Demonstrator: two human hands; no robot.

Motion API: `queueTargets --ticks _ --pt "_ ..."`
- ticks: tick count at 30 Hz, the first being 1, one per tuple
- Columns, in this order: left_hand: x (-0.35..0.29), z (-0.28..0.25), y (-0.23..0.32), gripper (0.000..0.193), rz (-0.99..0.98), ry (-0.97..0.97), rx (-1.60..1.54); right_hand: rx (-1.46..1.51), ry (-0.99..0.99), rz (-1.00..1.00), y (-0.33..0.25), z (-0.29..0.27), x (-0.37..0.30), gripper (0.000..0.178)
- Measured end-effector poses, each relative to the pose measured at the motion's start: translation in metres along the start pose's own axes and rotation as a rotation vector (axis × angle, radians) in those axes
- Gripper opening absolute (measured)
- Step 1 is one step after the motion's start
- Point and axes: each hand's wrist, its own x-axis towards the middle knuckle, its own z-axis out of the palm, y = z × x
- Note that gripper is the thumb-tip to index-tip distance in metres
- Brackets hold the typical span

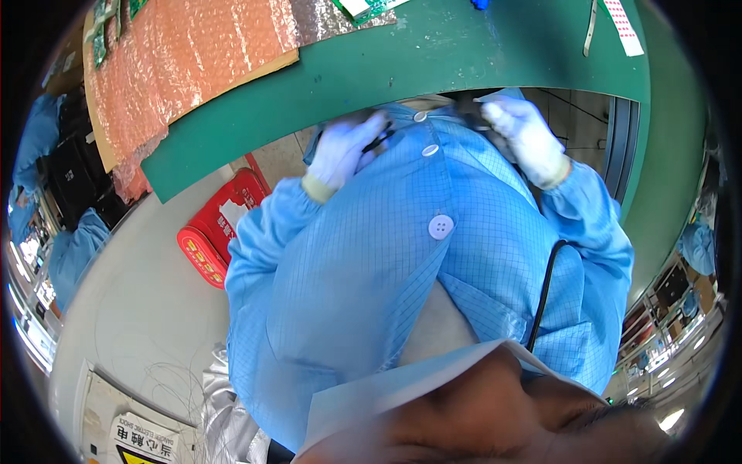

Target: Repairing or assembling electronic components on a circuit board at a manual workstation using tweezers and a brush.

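Both my hands wear pale gloves and are at my lap, just under the near edge of a green work table (325,97). My left hand (348,151) has its fingers curled round a small black thing (379,142) against the front of my blue checked smock (371,255); most of that thing is hidden. My right hand (525,135) is bent with its fingers together beside a dark object (470,110) at the smock's lower edge. Blur and shadow hide whether those fingers grip it.
Pink bubble wrap (193,62) on cardboard covers the table's left part. Green circuit boards (363,9) lie at the far edge, and a metal strip (590,31) and a red-dotted label strip (623,27) at right. A red box (224,224) stands left of me. A black cord (547,294) crosses my smock.
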Motion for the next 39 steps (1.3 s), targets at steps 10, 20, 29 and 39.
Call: queueTargets --ticks 10,20,29,39 --pt "0.025 0.019 -0.003 0.039 0.137 0.153 0.268 -0.439 -0.224 -0.12 0.016 0.029 0.057 0.044" --pt "0.021 0.023 -0.017 0.061 0.309 0.204 0.538 -0.442 -0.273 -0.108 0.011 0.025 0.06 0.044" --pt "0.031 0.027 -0.017 0.06 0.4 0.161 0.521 -0.357 -0.293 -0.279 0.017 0.036 0.057 0.045" --pt "0.022 0.021 -0.008 0.062 -0.064 0.024 0.102 -0.335 -0.275 -0.098 0.021 0.022 0.059 0.047"
